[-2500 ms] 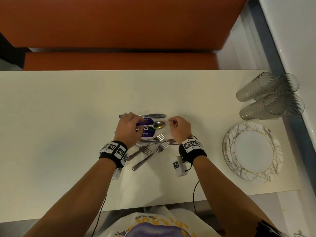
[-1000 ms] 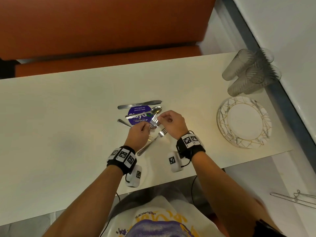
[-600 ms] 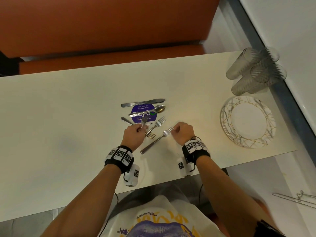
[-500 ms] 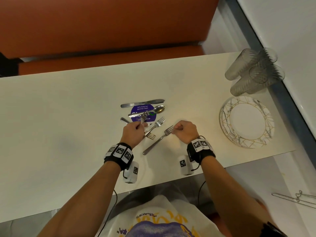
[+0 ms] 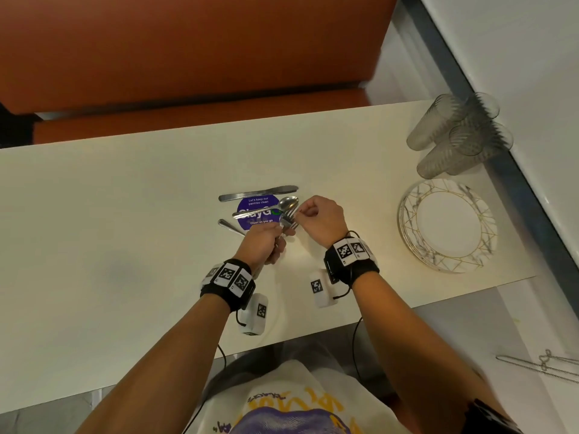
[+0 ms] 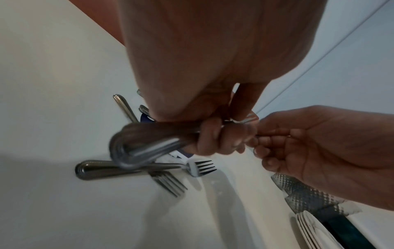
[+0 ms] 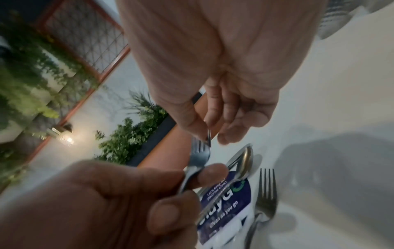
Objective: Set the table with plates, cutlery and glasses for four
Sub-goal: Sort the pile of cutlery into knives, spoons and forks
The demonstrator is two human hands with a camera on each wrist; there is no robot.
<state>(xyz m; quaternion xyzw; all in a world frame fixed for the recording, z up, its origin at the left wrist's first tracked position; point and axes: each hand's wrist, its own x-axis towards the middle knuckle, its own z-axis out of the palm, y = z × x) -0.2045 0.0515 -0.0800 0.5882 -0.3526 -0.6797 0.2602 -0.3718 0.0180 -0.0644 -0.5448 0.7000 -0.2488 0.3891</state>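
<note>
Gripping two forks [image 6: 149,139] in left hand [image 5: 263,242], right hand [image 5: 322,219] pinching tines, four glasses [image 5: 457,136].

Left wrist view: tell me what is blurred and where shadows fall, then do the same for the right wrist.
Left wrist: held fork handles motion-smeared, forks on the table sharper, soft shadows beneath. Right wrist: left hand blurred, sticker text legible, hand shadows right.
</note>
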